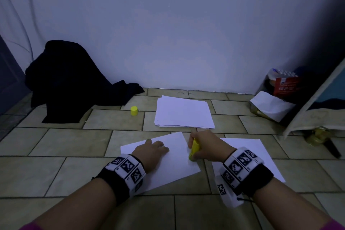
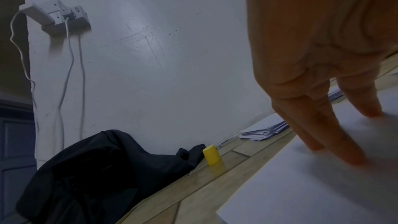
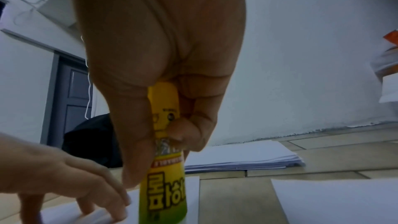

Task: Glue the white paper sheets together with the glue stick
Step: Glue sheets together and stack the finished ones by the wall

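R hand [image 1: 205, 145] has thumb + fingers curled round the yellow plastic glue stick [image 1: 194, 150], tip down on the right edge of a flat white paper sheet [image 1: 173, 166], lower centre of head view. L hand [image 1: 152, 152] lies on that sheet w/ fingers spread flat, holding nothing. Second white sheet [image 1: 261, 155] just right. Paper stack [image 1: 183, 113] above centre; yellow cap [image 1: 134, 111] to its left.
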The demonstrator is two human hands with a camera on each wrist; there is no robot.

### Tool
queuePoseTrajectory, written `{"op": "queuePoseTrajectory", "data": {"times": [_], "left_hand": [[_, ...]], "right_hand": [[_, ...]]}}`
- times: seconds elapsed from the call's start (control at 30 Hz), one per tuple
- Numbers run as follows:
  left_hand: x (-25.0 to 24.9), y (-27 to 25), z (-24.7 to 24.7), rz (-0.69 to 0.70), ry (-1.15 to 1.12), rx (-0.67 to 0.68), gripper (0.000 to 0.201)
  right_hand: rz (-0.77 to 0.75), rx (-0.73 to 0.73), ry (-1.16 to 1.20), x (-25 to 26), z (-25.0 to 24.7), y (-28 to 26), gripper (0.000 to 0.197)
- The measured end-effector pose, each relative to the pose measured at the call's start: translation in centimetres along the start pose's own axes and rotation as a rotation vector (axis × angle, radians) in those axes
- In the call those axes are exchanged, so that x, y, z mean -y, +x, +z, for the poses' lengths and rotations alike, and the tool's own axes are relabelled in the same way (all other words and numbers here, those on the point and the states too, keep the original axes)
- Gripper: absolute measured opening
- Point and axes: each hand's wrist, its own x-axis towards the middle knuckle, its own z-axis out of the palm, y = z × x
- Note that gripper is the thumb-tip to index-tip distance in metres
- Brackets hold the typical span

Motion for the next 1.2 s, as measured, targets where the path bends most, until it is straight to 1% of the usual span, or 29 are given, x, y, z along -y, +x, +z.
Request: {"op": "queuePoseTrajectory", "data": {"times": [0.07,0.13,0.2,0.3,0.33,0.4,0.47,0.53,0.63,0.73,0.8,0.9,1.0,1.13,1.2], "left_hand": [[0.1,-0.1,-0.2,0.018,0.015,-0.002,0.059],[0.2,-0.1,-0.4,0.010,0.015,0.000,0.059],[0.2,-0.1,-0.5,-0.030,0.042,0.005,0.059],[0.3,-0.3,-0.5,-0.105,0.107,0.004,0.073],[0.3,-0.4,-0.4,-0.113,0.102,-0.017,0.077],[0.4,-0.4,0.2,-0.097,0.043,-0.077,0.083],[0.5,-0.5,0.8,-0.052,-0.047,-0.098,0.082],[0.8,-0.7,1.0,-0.033,-0.085,-0.095,0.072],[1.3,-1.0,0.9,-0.088,-0.038,-0.112,0.062],[1.7,-1.0,0.8,-0.137,0.015,-0.155,0.063],[1.7,-0.8,1.0,-0.139,-0.023,-0.135,0.062],[1.7,-0.6,1.2,-0.152,-0.081,-0.112,0.054],[1.9,-0.6,1.3,-0.137,-0.095,-0.115,0.056],[2.3,-0.6,1.1,-0.110,-0.079,-0.095,0.063],[2.6,-0.6,0.8,-0.091,-0.067,-0.070,0.067]], "right_hand": [[-0.018,0.042,-0.024,-0.1,-0.2,-0.4,0.030],[-0.049,0.021,-0.020,-0.2,-0.7,-0.7,0.033],[-0.048,-0.103,0.081,-0.6,-1.3,-0.6,0.039],[0.004,-0.341,0.352,-1.3,-1.8,0.3,0.037],[0.017,-0.395,0.430,-1.4,-1.9,0.7,0.036],[0.037,-0.445,0.557,-1.4,-1.7,1.5,0.033],[0.039,-0.439,0.626,-1.1,-1.4,2.5,0.028],[0.031,-0.424,0.623,-0.7,-1.0,3.7,0.024],[0.020,-0.400,0.571,0.3,-0.4,5.2,0.022],[-0.017,-0.386,0.478,1.8,0.1,6.3,0.029],[-0.038,-0.375,0.449,3.0,0.4,6.9,0.030],[-0.063,-0.349,0.436,4.7,1.1,7.8,0.029],[-0.065,-0.299,0.393,6.0,1.7,8.6,0.029],[-0.059,-0.228,0.245,6.6,0.9,8.4,0.029],[-0.076,-0.167,0.154,6.4,0.1,7.7,0.031]]}}
